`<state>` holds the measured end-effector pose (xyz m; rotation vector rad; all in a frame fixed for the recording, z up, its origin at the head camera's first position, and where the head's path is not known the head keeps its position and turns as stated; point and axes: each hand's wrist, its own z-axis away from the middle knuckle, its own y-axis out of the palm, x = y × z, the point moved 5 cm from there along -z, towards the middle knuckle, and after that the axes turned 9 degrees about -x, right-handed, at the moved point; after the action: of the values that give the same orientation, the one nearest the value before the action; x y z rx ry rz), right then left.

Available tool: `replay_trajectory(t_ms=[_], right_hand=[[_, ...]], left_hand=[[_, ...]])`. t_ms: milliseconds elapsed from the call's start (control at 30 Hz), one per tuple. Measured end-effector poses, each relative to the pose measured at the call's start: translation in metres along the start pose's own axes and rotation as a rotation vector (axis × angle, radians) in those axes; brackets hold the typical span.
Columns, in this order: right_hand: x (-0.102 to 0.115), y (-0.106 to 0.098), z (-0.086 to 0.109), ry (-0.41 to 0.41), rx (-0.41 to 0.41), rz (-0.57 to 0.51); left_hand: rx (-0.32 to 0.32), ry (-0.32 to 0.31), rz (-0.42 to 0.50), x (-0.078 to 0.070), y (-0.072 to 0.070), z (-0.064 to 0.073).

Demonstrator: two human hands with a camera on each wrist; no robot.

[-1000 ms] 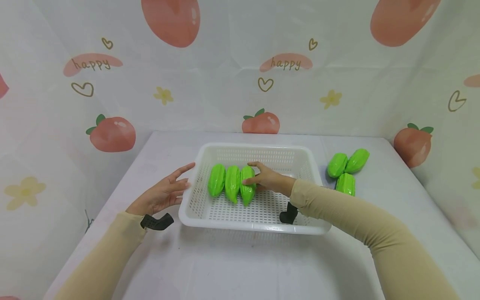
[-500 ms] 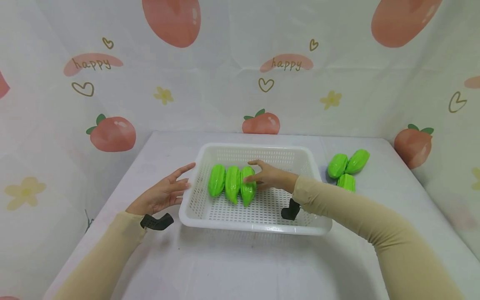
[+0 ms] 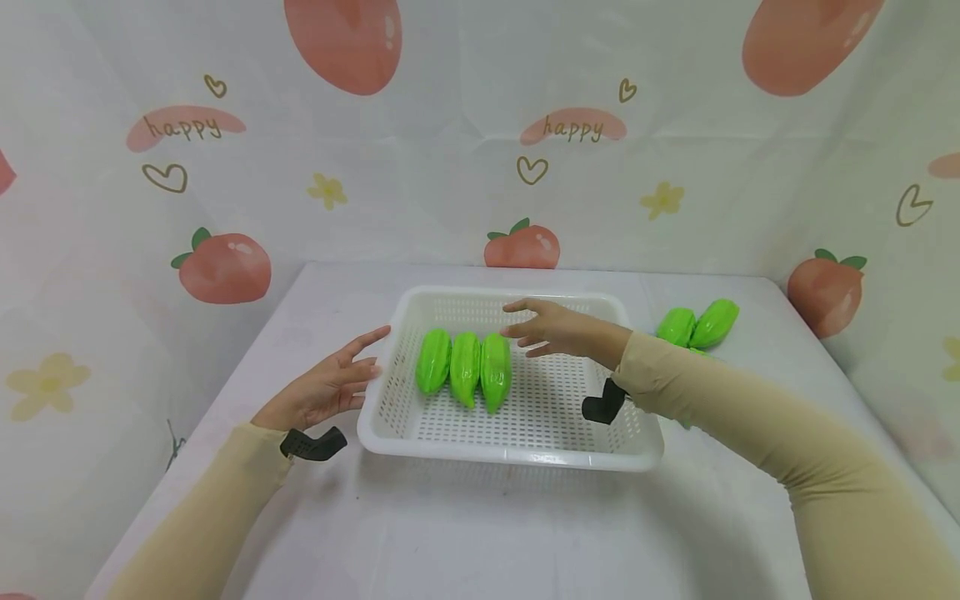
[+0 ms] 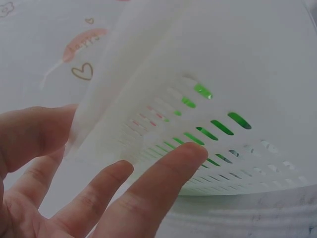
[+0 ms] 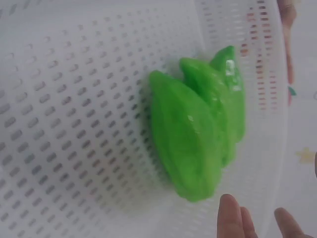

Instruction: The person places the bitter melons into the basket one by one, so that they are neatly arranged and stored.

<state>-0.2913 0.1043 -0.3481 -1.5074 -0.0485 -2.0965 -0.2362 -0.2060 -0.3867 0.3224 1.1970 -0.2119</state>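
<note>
Three glossy green ridged fruits, shaped like starfruit, lie side by side in the left half of a white perforated plastic basket (image 3: 510,455): the left fruit (image 3: 433,361), the middle fruit (image 3: 465,369) and the right fruit (image 3: 495,372). My right hand (image 3: 562,329) hovers over the basket behind the right fruit, fingers spread and holding nothing. In the right wrist view its fingertips (image 5: 229,215) show just apart from the nearest fruit (image 5: 183,136). At the basket's left side is my left hand (image 3: 322,390); in the left wrist view its extended fingers (image 4: 163,178) are against the outer wall (image 4: 257,74).
To the right of the basket, more green fruits (image 3: 715,323) lie on the white-covered table (image 3: 465,533), one partly hidden by the right sleeve (image 3: 720,408). A fruit-printed cloth backdrop (image 3: 427,183) stands behind and at the sides.
My right hand has let go of the right fruit and moved up, back and to the right. The fruit stays in place in the row. The left hand has not moved.
</note>
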Motion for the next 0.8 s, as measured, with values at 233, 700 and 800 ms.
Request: replay_trajectory(t_ms=[233, 700, 800], right_hand=[[0.025, -0.021, 0.021, -0.12, -0.022, -0.037], [0.031, -0.087, 0.055, -0.297, -0.135, -0.046], [0.025, -0.103, 0.062, -0.32, -0.178, -0.035]], left_hand=[[0.014, 0.002, 0.015, 0.0, 0.0, 0.0], [0.024, 0.016, 0.006, 0.001, 0.0, 0.001], [0.024, 0.016, 0.006, 0.001, 0.001, 0.001]])
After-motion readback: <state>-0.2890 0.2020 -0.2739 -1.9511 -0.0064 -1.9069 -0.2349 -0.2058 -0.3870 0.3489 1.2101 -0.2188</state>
